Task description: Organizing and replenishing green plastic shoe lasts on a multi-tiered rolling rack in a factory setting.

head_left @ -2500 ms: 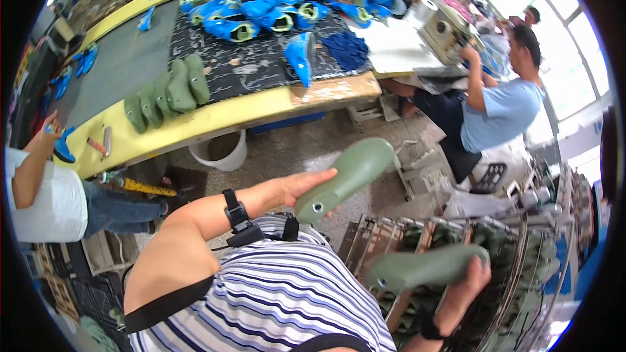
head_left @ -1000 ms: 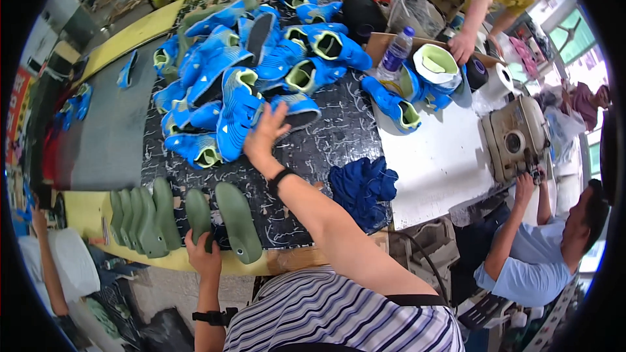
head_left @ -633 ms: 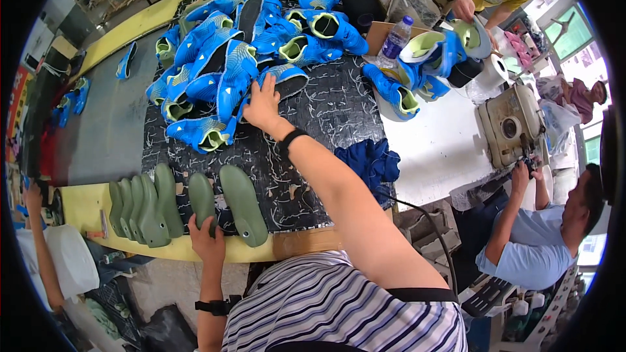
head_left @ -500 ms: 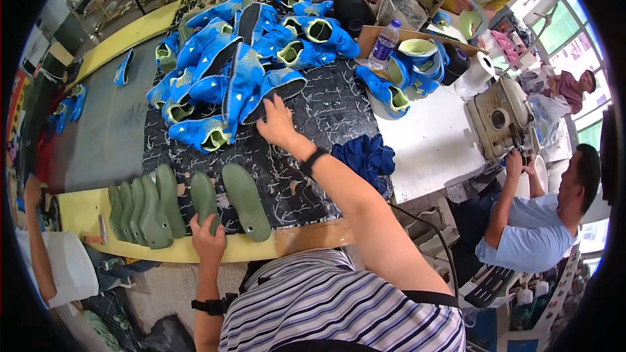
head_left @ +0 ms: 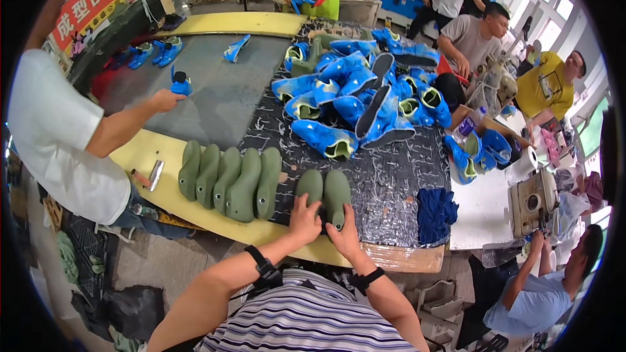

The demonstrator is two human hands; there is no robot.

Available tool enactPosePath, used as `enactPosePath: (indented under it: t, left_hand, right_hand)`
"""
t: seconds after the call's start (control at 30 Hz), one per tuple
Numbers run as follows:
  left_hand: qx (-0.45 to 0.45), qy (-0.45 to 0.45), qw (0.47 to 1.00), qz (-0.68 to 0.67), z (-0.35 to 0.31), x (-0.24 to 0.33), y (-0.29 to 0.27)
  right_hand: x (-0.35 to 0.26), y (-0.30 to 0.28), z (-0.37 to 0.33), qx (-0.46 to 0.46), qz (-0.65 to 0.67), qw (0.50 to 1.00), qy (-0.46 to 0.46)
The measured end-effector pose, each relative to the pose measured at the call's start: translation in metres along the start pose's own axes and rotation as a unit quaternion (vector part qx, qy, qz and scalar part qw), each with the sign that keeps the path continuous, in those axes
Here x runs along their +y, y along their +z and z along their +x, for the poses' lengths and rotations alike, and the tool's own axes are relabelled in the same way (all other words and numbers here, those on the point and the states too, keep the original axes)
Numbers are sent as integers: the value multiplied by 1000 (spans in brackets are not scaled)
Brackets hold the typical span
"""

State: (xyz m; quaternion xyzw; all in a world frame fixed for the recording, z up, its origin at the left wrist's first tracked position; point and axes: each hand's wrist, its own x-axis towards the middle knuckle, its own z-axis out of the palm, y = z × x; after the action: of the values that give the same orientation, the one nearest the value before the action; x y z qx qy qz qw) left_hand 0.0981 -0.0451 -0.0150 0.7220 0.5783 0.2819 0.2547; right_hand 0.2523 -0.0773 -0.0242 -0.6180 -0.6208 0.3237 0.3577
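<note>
Two green shoe lasts stand side by side, close together, at the near edge of the table. My left hand (head_left: pixel 305 221) grips the heel end of the left shoe last (head_left: pixel 310 184), its fingers bent against it. The right shoe last (head_left: pixel 336 190) has my right hand (head_left: pixel 344 233) around its near end, thumb and fingers on the sides. Left of my hands, several more green shoe lasts (head_left: pixel 241 186) stand in a row. Beyond the hands lies a heap of blue shoe uppers (head_left: pixel 352 104) with dark soles and lime linings.
A crumpled navy cloth (head_left: pixel 435 215) lies to the right, before a sewing machine (head_left: pixel 533 202). A hammer (head_left: pixel 155 175) rests on the yellow table edge (head_left: pixel 195 207). At left, a person in white (head_left: pixel 59 130) reaches over the table holding a blue shoe upper (head_left: pixel 181 83).
My view has swung left. My right hand has left the shoe heap and come back to the right last. The two lasts, apart before, now stand close together.
</note>
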Motion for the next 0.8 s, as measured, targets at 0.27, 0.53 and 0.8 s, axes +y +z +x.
enactPosePath:
  t: [0.27,0.53,0.8]
  left_hand:
    - [-12,3,999,-39,13,-10,-1]
    - [7,14,1000,-2,1,-8,-2]
    - [38,14,999,10,2,-1,-2]
  right_hand:
    - [6,0,16,-40,46,998,16]
    - [70,-75,-20,81,-354,928,-84]
    - [72,-80,-17,103,-418,892,-136]
